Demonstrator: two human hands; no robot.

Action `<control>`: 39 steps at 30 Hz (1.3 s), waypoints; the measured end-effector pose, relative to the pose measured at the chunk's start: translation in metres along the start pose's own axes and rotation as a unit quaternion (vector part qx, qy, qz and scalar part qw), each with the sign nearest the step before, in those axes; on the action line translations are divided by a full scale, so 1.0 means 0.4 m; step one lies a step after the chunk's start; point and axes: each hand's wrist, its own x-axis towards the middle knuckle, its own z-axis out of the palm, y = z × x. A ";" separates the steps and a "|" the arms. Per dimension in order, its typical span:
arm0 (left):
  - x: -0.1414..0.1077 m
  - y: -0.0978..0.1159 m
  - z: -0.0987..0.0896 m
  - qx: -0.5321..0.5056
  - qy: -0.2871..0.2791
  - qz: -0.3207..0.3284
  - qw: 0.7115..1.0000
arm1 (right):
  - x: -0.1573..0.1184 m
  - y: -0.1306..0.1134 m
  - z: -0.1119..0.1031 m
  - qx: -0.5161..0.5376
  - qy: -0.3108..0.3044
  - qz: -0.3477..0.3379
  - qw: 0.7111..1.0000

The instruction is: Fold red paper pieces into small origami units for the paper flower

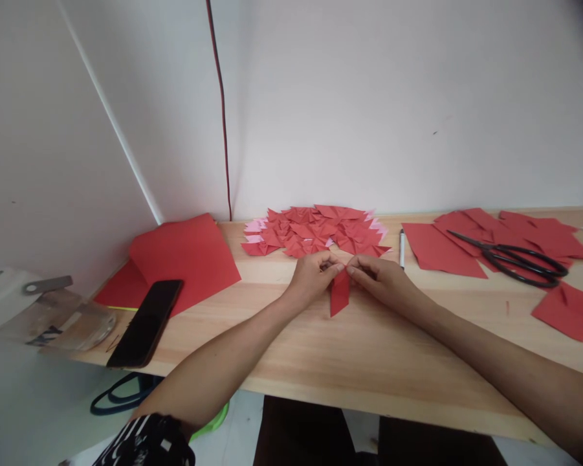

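Between my two hands, over the middle of the table, is a narrow folded piece of red paper (340, 294). My left hand (316, 273) pinches its upper left edge between thumb and fingers. On the other side my right hand (373, 273) pinches its upper right edge. The lower end hangs down to a slanted point, and its top is partly hidden by my fingers. Just beyond my hands lies a pile of folded red paper pieces (315, 231), with some pink ones showing at its sides.
Right of the pile lie a marker (402, 250), red paper sheets (441, 249) and black-handled scissors (524, 262). A red square (570, 310) sits nearer. At left are large red sheets (189, 259), a phone (146, 323) and a clear bottle (72, 320). A wall (369, 116) stands behind.
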 end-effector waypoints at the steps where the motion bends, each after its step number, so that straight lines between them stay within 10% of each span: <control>1: 0.001 -0.002 0.001 -0.003 -0.001 -0.001 1.000 | 0.000 -0.001 0.000 0.001 0.000 0.000 1.000; 39: -0.001 -0.010 0.000 0.004 -0.016 -0.028 0.999 | 0.003 0.004 -0.002 0.006 -0.010 0.016 1.000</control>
